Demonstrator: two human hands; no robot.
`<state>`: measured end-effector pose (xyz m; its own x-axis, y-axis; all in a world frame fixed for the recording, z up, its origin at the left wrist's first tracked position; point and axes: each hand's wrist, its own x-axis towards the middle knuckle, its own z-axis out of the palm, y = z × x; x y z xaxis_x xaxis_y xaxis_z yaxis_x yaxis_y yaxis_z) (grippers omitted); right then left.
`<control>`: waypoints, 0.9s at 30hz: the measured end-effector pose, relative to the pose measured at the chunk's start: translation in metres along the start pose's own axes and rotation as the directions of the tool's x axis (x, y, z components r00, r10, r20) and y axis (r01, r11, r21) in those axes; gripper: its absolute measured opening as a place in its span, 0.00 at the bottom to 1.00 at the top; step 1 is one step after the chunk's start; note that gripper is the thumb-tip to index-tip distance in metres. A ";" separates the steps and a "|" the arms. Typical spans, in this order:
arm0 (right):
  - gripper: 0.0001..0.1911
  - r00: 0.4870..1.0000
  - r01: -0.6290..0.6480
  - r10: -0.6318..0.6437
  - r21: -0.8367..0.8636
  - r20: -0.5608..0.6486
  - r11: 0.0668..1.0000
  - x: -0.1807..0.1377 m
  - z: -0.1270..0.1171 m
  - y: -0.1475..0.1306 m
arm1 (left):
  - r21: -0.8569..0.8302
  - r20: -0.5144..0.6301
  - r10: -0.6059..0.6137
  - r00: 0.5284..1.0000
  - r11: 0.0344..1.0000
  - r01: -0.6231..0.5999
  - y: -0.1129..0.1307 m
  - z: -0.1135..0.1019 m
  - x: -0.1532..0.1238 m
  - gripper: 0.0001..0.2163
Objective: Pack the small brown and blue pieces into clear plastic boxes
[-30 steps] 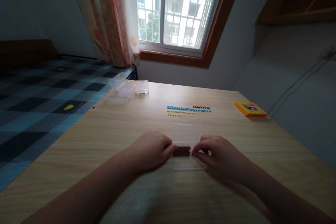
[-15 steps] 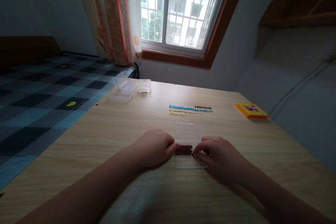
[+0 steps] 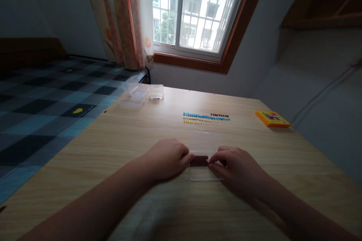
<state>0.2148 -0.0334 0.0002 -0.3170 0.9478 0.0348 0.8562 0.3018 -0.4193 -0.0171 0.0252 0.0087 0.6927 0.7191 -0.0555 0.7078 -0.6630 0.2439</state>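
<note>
My left hand (image 3: 171, 159), fingers curled, thumb on brown strips (image 3: 200, 161), seemingly to steady them, grip uncertain; strips in clear case (image 3: 202, 179), presumably kept together, well inside tabletop (image 3: 113, 135) side edges; my right hand (image 3: 233, 162), fingertips drawn close at strips' right end, any held piece indiscernible

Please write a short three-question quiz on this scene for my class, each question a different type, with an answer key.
1. True or false: the yellow-orange box lies nearer the left hand than the right hand.

2. Which colour makes the longest row of small pieces beyond the open clear case? A) yellow B) blue C) dark brown

3. Fill the gap: the left hand is at the left end of the red-brown pieces in the case; the right hand is at the ____ end.

Key: 1. False; the box is nearer the right hand. 2. B, the blue pieces. 3. Right.
</note>
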 end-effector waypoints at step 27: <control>0.06 1.000 0.006 -0.006 -0.018 -0.025 1.000 0.000 0.003 0.001 | 0.014 0.009 -0.005 1.000 1.000 0.004 0.001 0.000 0.000 0.20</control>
<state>0.2151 -0.0337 -0.0027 -0.3119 0.9482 0.0605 0.8615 0.3091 -0.4028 -0.0168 0.0245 0.0092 0.6907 0.7201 -0.0657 0.7128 -0.6627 0.2296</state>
